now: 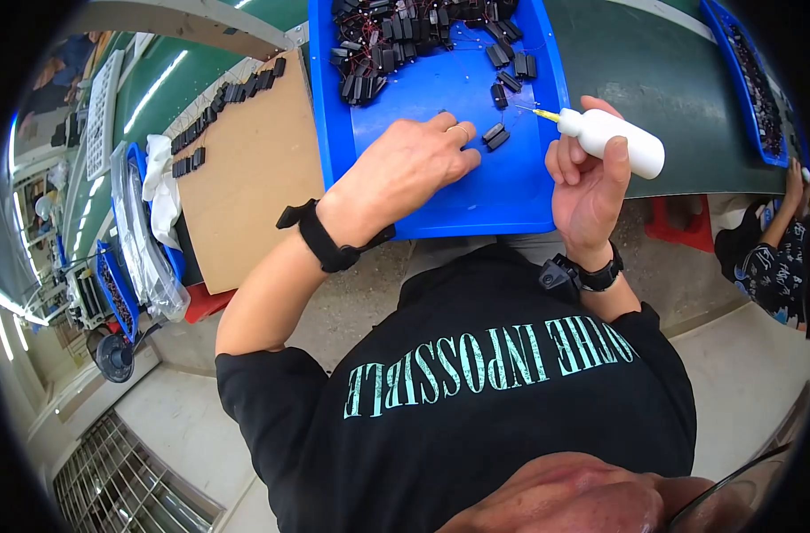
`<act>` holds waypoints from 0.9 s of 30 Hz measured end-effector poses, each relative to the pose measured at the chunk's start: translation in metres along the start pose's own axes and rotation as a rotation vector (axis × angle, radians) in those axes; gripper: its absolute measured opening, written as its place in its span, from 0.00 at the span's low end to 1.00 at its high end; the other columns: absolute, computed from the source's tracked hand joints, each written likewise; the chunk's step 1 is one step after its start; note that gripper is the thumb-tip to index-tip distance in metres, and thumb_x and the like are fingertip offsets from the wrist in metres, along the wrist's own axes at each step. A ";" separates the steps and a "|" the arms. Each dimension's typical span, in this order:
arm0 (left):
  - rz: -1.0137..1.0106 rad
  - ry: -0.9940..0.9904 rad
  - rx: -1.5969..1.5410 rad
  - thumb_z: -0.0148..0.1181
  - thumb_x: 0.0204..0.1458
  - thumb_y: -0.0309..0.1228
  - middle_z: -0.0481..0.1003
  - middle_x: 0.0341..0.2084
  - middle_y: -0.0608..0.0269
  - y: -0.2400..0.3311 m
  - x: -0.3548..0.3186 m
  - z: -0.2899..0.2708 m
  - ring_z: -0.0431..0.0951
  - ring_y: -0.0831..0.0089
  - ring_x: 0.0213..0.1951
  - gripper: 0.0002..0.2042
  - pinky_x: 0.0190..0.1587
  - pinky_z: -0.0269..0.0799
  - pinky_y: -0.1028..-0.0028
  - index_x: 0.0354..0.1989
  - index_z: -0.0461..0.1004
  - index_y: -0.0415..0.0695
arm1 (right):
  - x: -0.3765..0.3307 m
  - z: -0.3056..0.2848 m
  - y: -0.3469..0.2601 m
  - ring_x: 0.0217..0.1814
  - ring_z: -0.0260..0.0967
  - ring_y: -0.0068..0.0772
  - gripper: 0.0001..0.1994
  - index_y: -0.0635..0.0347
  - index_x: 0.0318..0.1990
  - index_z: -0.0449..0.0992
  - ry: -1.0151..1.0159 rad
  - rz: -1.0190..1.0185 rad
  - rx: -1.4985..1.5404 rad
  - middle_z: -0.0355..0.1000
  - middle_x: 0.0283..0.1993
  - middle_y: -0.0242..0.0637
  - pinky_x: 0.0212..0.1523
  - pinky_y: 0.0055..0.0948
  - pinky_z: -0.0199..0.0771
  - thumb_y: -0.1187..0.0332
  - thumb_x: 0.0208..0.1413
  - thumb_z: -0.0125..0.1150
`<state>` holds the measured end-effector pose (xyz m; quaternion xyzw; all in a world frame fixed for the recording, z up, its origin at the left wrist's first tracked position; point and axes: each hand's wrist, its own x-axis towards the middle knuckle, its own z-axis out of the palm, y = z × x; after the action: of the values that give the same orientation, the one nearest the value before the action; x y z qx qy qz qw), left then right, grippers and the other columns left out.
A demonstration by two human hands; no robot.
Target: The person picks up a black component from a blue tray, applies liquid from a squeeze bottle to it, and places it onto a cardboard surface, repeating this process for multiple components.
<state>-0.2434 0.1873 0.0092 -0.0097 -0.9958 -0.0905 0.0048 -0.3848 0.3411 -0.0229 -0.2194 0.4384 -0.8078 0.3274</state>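
We hold a small white squeeze bottle (616, 135) in our right hand (587, 182), fingers curled around its body and thumb pressed on the near side. The bottle lies almost level above the right edge of the blue tray (440, 191). Its long axis runs left to right, with the thin yellow nozzle (543, 114) pointing left toward the tray's interior and the rounded base pointing right.

Our left hand (414, 164) rests palm down inside the tray, fingers partly bent, with the fingertips touching two small black parts (494, 136); we cannot tell whether it pinches anything. These two parts lie side by side, just left of and below the nozzle tip.

A pile of black parts with thin wires (405, 40) fills the far end of the tray. A cardboard sheet (245, 178) lies left of the tray, with a row of black parts (231, 93) along its far edge.
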 end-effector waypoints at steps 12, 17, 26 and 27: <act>-0.084 0.152 -0.060 0.55 0.43 0.22 0.73 0.35 0.60 -0.026 -0.001 -0.009 0.75 0.62 0.39 0.11 0.37 0.74 0.67 0.38 0.75 0.43 | 0.000 -0.002 -0.002 0.20 0.48 0.14 0.29 0.66 0.54 0.64 -0.003 0.005 -0.003 0.58 0.25 0.26 0.21 0.18 0.51 0.47 0.59 0.48; 0.021 0.056 -0.089 0.56 0.46 0.22 0.72 0.45 0.61 -0.040 0.006 -0.001 0.74 0.61 0.44 0.15 0.42 0.73 0.67 0.45 0.73 0.45 | -0.001 -0.004 -0.002 0.20 0.48 0.15 0.29 0.67 0.54 0.64 -0.006 -0.003 -0.003 0.59 0.25 0.27 0.21 0.18 0.51 0.47 0.59 0.48; -0.045 0.033 -0.124 0.56 0.44 0.22 0.73 0.36 0.58 -0.022 -0.013 -0.003 0.75 0.59 0.40 0.12 0.40 0.73 0.66 0.40 0.73 0.42 | 0.001 -0.005 -0.003 0.20 0.48 0.14 0.29 0.67 0.53 0.65 -0.011 0.007 -0.033 0.59 0.25 0.26 0.21 0.17 0.50 0.47 0.59 0.48; -0.057 0.001 -0.108 0.56 0.44 0.23 0.73 0.35 0.57 -0.022 -0.014 -0.001 0.74 0.59 0.39 0.12 0.40 0.73 0.65 0.40 0.72 0.41 | 0.002 -0.004 -0.002 0.20 0.48 0.14 0.29 0.67 0.53 0.65 -0.016 0.009 -0.034 0.59 0.25 0.26 0.21 0.17 0.50 0.47 0.59 0.48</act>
<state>-0.2300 0.1649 0.0057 0.0185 -0.9894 -0.1443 0.0020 -0.3894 0.3431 -0.0231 -0.2294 0.4502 -0.7971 0.3307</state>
